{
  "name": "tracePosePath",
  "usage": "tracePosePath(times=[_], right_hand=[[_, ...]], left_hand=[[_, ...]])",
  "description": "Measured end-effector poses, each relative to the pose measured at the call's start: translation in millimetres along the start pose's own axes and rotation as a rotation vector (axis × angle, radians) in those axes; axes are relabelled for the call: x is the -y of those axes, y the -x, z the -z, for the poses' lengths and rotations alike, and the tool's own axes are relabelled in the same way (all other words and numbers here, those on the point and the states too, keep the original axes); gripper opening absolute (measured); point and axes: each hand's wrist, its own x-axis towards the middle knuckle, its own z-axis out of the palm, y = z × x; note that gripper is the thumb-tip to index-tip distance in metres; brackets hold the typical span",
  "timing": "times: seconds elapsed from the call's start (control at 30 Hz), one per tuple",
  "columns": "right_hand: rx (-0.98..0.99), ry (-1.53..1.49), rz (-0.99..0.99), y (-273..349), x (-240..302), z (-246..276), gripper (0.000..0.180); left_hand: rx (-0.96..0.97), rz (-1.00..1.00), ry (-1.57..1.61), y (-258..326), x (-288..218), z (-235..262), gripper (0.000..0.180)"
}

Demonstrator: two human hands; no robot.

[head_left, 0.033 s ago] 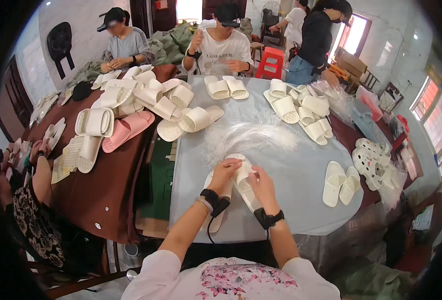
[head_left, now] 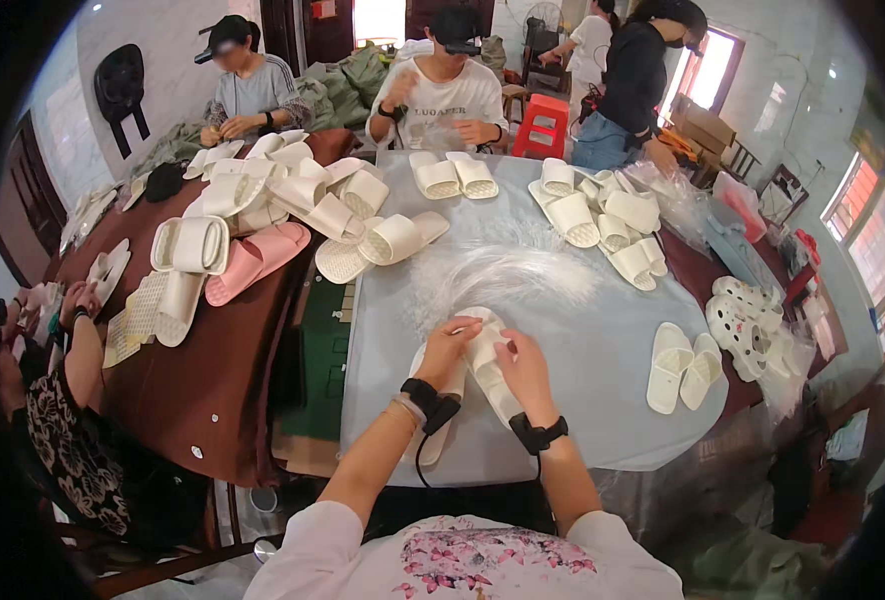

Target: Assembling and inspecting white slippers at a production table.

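Both my hands are at a white slipper [head_left: 489, 362] that lies aslant on the grey-covered table in front of me. The fingers of my left hand [head_left: 449, 348] are closed at the slipper's upper left side, by its strap. On the strap's right side, my right hand [head_left: 527, 378] has its fingers bent and pressed together against the slipper. Whether a thin strand is between my fingertips is too small to tell. Partly under my left hand and wrist lies a second white slipper [head_left: 435, 432]. Just beyond my hands spreads a heap of clear, thin strands [head_left: 503, 275].
White slippers are piled at the left [head_left: 308, 200] and far right [head_left: 603, 215], with a pink pair [head_left: 256, 262] among the left ones. A white pair [head_left: 671, 365] and white clogs [head_left: 741, 320] lie to the right. Co-workers sit across and at the left; a red stool [head_left: 543, 125] stands behind.
My hands stay at the slipper with hardly any shift. Across the table, the co-worker's raised hand has come a little lower.
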Motion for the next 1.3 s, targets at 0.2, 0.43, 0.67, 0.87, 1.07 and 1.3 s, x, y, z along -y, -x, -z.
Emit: tracePosePath(times=[0.2,0.43,0.67,0.87,1.07,1.3], right_hand=[[0.284,-0.245,0.093,-40,-7,-24,0.021],[0.18,-0.448,-0.175,-23,-26,-53,0.02],[-0.261,-1.036,-0.559,3,-32,-46,0.024],[-0.282,-1.199,-0.421,-34,-6,-38,0.023],[0.114,-0.742,-0.353,-38,-21,-70,0.02],[0.035,-0.782,-0.396,-36,-29,-69,0.022]], left_hand=[[-0.029,0.05,0.061,-2,-2,4,0.018],[-0.191,-0.029,0.188,-5,-1,1,0.027],[-0.14,-0.114,0.111,-7,11,11,0.03],[-0.095,-0.064,0.086,-1,-1,3,0.029],[-0.104,-0.082,0.196,0,-9,-2,0.029],[-0.118,-0.02,0.198,2,-15,-2,0.032]])
